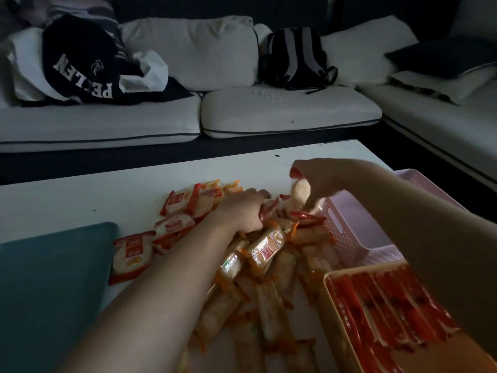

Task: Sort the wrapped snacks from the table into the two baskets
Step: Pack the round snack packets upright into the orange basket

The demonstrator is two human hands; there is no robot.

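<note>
A heap of wrapped snacks point(266, 254) covers the middle of the white table point(80, 195): flat red-and-white packets at the left and long orange-trimmed ones toward me. My left hand point(243, 211) rests on the heap, fingers closed around a red-edged packet point(269, 208). My right hand point(313, 181) hovers above the pink basket's left wall and pinches a white, red-ended snack packet point(300, 197). The pink basket point(349, 232) stands at the right. A yellow basket point(329, 286) nearer to me holds several red-striped packets point(382, 305).
A teal flat object point(53, 278) lies on the table at the near left. Behind the table is a white sofa point(282, 111) with cushions, dark clothing point(80, 68) and a backpack point(295, 57).
</note>
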